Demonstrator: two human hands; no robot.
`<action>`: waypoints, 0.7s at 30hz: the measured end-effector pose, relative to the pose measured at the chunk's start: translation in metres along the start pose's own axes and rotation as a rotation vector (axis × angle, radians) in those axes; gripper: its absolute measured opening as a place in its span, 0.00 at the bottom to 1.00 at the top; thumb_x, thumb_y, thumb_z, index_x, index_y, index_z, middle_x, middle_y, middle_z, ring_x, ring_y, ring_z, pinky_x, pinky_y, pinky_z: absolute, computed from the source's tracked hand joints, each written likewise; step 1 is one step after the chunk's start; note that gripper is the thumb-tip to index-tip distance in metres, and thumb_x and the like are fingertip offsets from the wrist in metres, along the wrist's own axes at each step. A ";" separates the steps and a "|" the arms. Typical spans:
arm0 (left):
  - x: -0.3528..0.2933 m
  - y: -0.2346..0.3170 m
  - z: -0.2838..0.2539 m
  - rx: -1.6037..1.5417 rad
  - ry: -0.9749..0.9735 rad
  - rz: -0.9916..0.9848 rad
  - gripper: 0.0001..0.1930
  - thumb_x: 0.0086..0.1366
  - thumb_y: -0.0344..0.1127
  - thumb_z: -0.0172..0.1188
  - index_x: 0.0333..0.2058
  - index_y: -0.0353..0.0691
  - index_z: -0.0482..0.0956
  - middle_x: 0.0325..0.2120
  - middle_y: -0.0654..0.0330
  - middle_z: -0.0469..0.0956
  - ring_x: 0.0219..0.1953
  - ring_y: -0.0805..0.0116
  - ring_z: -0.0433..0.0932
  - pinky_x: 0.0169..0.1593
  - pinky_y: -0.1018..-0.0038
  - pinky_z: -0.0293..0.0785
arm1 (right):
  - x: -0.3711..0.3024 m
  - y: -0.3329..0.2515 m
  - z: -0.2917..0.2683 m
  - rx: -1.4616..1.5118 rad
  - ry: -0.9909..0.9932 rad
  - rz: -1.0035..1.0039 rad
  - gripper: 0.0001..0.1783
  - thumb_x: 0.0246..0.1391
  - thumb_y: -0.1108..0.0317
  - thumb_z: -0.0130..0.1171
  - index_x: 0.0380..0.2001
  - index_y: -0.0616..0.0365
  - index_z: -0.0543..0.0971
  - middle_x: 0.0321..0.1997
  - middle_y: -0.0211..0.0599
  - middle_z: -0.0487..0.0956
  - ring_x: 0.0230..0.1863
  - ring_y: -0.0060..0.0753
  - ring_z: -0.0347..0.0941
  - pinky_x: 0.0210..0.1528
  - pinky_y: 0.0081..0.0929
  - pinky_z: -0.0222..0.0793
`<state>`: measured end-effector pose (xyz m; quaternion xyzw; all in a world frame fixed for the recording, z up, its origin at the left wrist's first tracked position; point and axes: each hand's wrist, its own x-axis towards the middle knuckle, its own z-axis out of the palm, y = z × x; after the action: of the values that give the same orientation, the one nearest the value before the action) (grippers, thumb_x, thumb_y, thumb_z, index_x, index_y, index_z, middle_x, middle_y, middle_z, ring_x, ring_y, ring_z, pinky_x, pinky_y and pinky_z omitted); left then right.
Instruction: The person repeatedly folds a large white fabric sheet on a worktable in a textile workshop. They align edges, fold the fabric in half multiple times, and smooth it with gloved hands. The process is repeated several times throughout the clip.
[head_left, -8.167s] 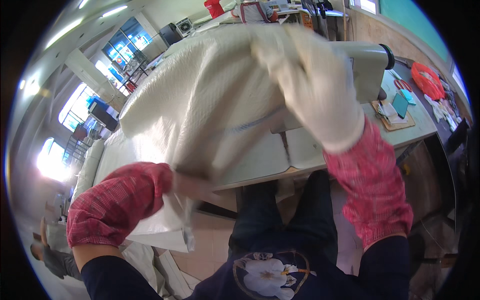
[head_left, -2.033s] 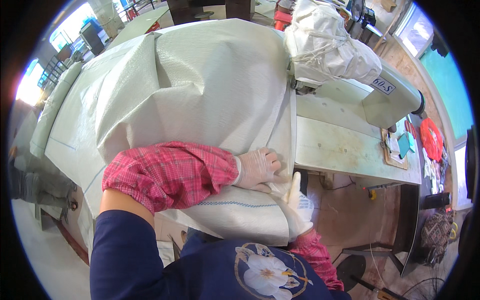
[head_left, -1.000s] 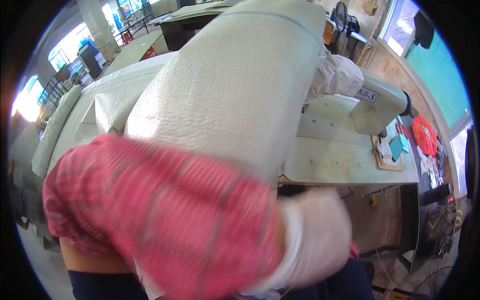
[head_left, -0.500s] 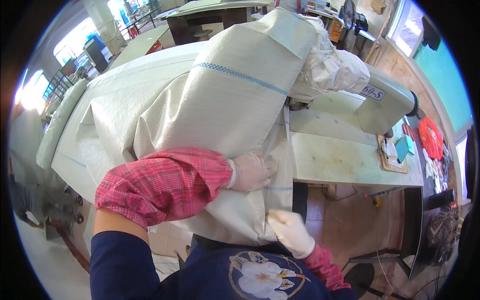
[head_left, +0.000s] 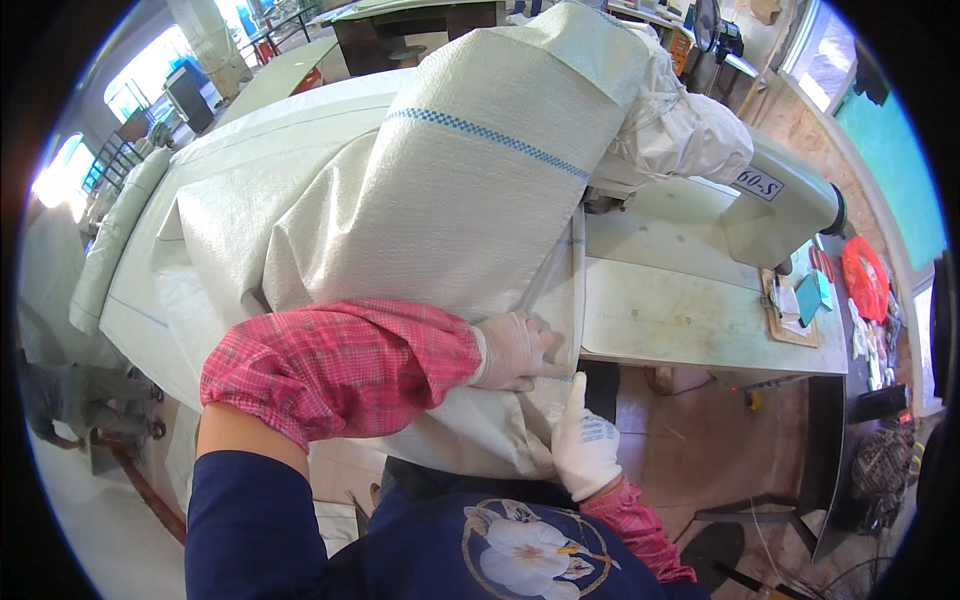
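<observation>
A large pale woven plastic sheet [head_left: 470, 210] with blue checked stripes lies over the table, bulging in a tall fold up to the sewing machine [head_left: 770, 205]. My left hand [head_left: 510, 352], in a thin whitish glove, rests on the sheet near its right edge, fingers somewhat bent and apart. Just below and to the right, my right hand [head_left: 585, 440] wears a white glove with a grey print. It is closed at the sheet's hanging edge, one finger pointing up along it. A white cloth cover [head_left: 680, 135] wraps the machine's head, and its needle area is mostly hidden.
A clipboard with papers [head_left: 793, 305] and a red plastic bag [head_left: 865, 280] lie at the right. A rolled sheet [head_left: 120, 235] borders the left side. Another person [head_left: 80, 400] is at the far left. The table's front edge [head_left: 710, 368] runs beside my right hand.
My right hand has moved up along the sheet's edge and turned, its finger now pointing upward. My left hand has shifted slightly right, and its fingers are more bent.
</observation>
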<state>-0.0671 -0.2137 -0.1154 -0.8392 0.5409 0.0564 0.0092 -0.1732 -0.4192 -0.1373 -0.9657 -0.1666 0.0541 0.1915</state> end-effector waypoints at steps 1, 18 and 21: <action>0.003 0.004 -0.002 0.029 -0.078 0.032 0.24 0.59 0.44 0.58 0.55 0.50 0.72 0.47 0.53 0.71 0.49 0.56 0.73 0.51 0.61 0.70 | -0.001 -0.002 -0.001 -0.049 -0.066 0.007 0.41 0.53 0.68 0.51 0.65 0.80 0.50 0.20 0.46 0.76 0.20 0.44 0.76 0.24 0.40 0.70; -0.053 -0.166 -0.096 0.654 -0.454 -0.581 0.10 0.61 0.36 0.55 0.36 0.44 0.84 0.34 0.55 0.82 0.40 0.55 0.80 0.49 0.62 0.70 | 0.252 0.039 -0.035 -0.213 -0.060 0.010 0.19 0.53 0.65 0.48 0.43 0.68 0.74 0.40 0.56 0.81 0.42 0.54 0.79 0.46 0.46 0.74; -0.062 -0.134 -0.124 0.379 0.164 -0.676 0.08 0.61 0.34 0.55 0.34 0.46 0.84 0.29 0.54 0.81 0.34 0.55 0.80 0.40 0.66 0.74 | 0.266 0.033 -0.047 -0.109 0.103 0.020 0.18 0.53 0.64 0.48 0.43 0.62 0.76 0.42 0.55 0.81 0.46 0.52 0.77 0.49 0.46 0.72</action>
<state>0.0402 -0.1116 0.0082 -0.9551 0.2337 -0.1180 0.1388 0.0946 -0.3734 -0.1181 -0.9778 -0.1497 -0.0032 0.1463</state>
